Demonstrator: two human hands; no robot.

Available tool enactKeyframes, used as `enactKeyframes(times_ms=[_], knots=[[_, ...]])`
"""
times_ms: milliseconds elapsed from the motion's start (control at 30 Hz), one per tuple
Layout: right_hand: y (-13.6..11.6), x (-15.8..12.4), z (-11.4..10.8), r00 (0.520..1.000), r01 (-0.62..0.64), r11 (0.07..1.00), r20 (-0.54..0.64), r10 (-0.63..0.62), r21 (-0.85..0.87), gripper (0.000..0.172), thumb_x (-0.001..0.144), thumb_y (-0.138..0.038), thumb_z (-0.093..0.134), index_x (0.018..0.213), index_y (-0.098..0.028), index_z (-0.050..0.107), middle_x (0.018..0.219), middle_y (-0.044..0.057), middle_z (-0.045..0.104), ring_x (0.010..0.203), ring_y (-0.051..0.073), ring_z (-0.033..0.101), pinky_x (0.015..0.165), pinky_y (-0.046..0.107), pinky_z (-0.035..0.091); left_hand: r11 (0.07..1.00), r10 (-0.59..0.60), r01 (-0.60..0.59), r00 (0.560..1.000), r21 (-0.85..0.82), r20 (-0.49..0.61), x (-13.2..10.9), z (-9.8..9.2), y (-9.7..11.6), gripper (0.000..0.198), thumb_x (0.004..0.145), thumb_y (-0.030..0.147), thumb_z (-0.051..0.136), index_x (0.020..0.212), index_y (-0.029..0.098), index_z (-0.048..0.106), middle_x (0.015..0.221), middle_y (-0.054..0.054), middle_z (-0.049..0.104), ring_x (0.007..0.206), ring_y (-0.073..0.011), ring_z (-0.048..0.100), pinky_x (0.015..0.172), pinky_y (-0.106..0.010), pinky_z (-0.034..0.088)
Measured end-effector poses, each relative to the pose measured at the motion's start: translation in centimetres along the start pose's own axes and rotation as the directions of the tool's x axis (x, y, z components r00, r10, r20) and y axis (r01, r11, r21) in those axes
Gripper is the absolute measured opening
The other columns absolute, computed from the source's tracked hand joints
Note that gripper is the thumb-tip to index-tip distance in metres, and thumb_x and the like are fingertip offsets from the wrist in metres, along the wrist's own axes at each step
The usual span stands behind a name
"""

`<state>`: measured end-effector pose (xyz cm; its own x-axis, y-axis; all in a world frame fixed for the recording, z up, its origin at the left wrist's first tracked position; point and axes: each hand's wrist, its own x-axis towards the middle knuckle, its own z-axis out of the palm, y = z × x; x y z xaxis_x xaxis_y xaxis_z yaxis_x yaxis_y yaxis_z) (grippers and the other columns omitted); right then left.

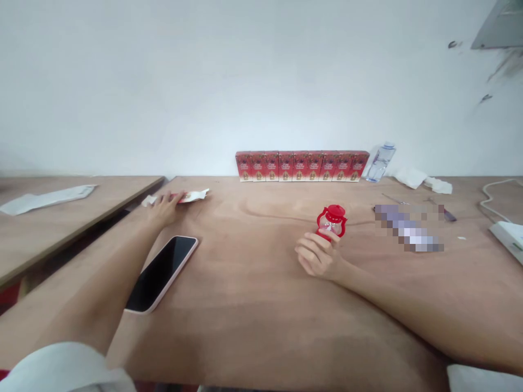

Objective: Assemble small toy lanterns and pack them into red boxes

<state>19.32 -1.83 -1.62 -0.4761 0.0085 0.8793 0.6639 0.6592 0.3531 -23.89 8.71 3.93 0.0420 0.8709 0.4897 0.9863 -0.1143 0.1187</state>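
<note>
A small red lantern [332,220] with a clear globe and a red handle stands upright in my right hand [318,255]. The fingers are wrapped round its base, which they mostly hide. Far to the left, my left hand [165,208] reaches out across the table, its fingers closed over a flat red-and-white carton [195,196]. White flaps of that carton stick out on both sides of the hand. A phone [163,275] with a black screen and a pale pink case lies partly under my left forearm.
Several red printed boxes [300,166] stand in a row against the wall. Beside them are a clear bottle [381,162] and crumpled tissues [409,177]. A blurred purple item [408,228] lies right. A white device [510,237] with a cable sits at the right edge. White paper [47,199] lies on the left table.
</note>
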Motion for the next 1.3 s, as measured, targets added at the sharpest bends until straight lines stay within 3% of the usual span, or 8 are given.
enactKeyframes(times_ms=[167, 333, 467, 667, 867, 1000, 1100, 1300], knots=[[1.8, 0.9, -0.5, 0.962, -0.211, 0.956, 0.129, 0.240, -0.203, 0.029, 0.077, -0.022, 0.062, 0.106, -0.024, 0.061, 0.116, 0.010, 0.062, 0.114, 0.031, 0.048, 0.099, 0.053, 0.029, 0.999, -0.043, 0.043, 0.999, -0.002, 0.026, 1.0, 0.5, -1.1, 0.041, 0.093, 0.021, 0.028, 0.130, 0.008, 0.040, 0.140, -0.022, 0.036, 0.131, -0.0473, 0.023, 0.084, -0.082, 0.021], [3.9, 2.9, -1.3, 0.795, -0.332, 0.877, 0.398, 0.459, -0.348, 0.041, 0.074, -0.032, 0.067, 0.111, -0.017, 0.056, 0.125, 0.021, 0.052, 0.109, 0.042, 0.048, 0.084, 0.062, 0.039, 0.999, -0.003, 0.001, 0.998, 0.041, 0.058, 3.3, -1.9, 0.6, 0.050, 0.089, 0.029, 0.041, 0.132, 0.004, 0.037, 0.146, -0.026, 0.023, 0.134, -0.0511, 0.010, 0.091, -0.080, 0.012], [5.6, 3.0, -1.7, 0.670, -0.342, 0.856, 0.537, 0.512, -0.388, 0.025, 0.069, -0.023, 0.071, 0.090, -0.016, 0.059, 0.098, 0.017, 0.062, 0.082, 0.031, 0.057, 0.065, 0.042, 0.048, 0.997, 0.061, -0.060, 0.998, 0.044, -0.010, 1.3, -1.3, 6.1, 0.047, 0.088, 0.033, 0.042, 0.128, 0.008, 0.044, 0.144, -0.024, 0.031, 0.136, -0.0443, 0.018, 0.101, -0.070, 0.016], [4.3, 4.5, -2.4, 0.776, -0.539, 0.832, 0.458, 0.433, 0.127, 0.024, 0.074, -0.031, 0.068, 0.092, -0.021, 0.056, 0.095, 0.006, 0.061, 0.085, 0.022, 0.060, 0.073, 0.036, 0.050, 0.780, 0.442, -0.318, 0.890, -0.538, 0.115, -7.3, 0.1, 17.1, 0.057, 0.086, 0.046, 0.050, 0.135, 0.022, 0.034, 0.135, -0.015, 0.047, 0.126, -0.0303, 0.044, 0.101, -0.054, 0.037], [1.0, 4.4, -2.1, 0.690, -0.708, 0.444, 0.408, 0.597, 0.549, 0.051, 0.070, -0.042, 0.073, 0.112, -0.022, 0.052, 0.107, 0.008, 0.061, 0.097, 0.023, 0.061, 0.082, 0.035, 0.052, 0.317, 0.524, -0.032, 0.839, -0.948, 0.147, -9.7, -0.6, 23.5, 0.049, 0.083, 0.040, 0.058, 0.124, 0.020, 0.039, 0.121, -0.013, 0.058, 0.103, -0.0218, 0.061, 0.079, -0.034, 0.054], [2.3, 4.2, -1.5, 0.396, -0.780, -0.187, 0.704, 0.590, 0.597, 0.048, 0.085, -0.054, 0.049, 0.121, -0.023, 0.048, 0.120, 0.011, 0.059, 0.101, 0.021, 0.062, 0.080, 0.036, 0.053, 0.206, 0.407, 0.227, 0.865, -0.952, 0.294, -9.6, -1.8, 23.9, 0.044, 0.080, 0.038, 0.061, 0.115, 0.018, 0.044, 0.108, -0.009, 0.060, 0.080, -0.0155, 0.061, 0.065, -0.026, 0.052], [3.0, 4.9, -1.6, 0.207, -0.743, -0.596, 0.951, 0.228, 0.304, 0.046, 0.093, -0.050, 0.031, 0.113, -0.019, 0.056, 0.114, 0.012, 0.063, 0.099, 0.021, 0.063, 0.082, 0.039, 0.052, 0.137, 0.352, 0.394, 0.838, -0.909, 0.417, -10.3, -2.4, 23.5, 0.045, 0.076, 0.037, 0.065, 0.112, 0.018, 0.046, 0.088, -0.002, 0.061, 0.067, -0.0108, 0.056, 0.060, -0.023, 0.047], [2.3, 5.8, -2.1, 0.104, -0.634, -0.772, 0.994, -0.025, 0.047, 0.032, 0.091, -0.040, 0.044, 0.084, -0.017, 0.065, 0.084, 0.006, 0.069, 0.073, 0.014, 0.063, 0.069, 0.027, 0.052, -0.100, 0.318, 0.547, 0.809, -0.831, 0.494, -11.5, -1.0, 23.2, 0.036, 0.073, 0.046, 0.061, 0.097, 0.020, 0.050, 0.078, 0.001, 0.056, 0.050, -0.0061, 0.047, 0.043, -0.018, 0.034]])
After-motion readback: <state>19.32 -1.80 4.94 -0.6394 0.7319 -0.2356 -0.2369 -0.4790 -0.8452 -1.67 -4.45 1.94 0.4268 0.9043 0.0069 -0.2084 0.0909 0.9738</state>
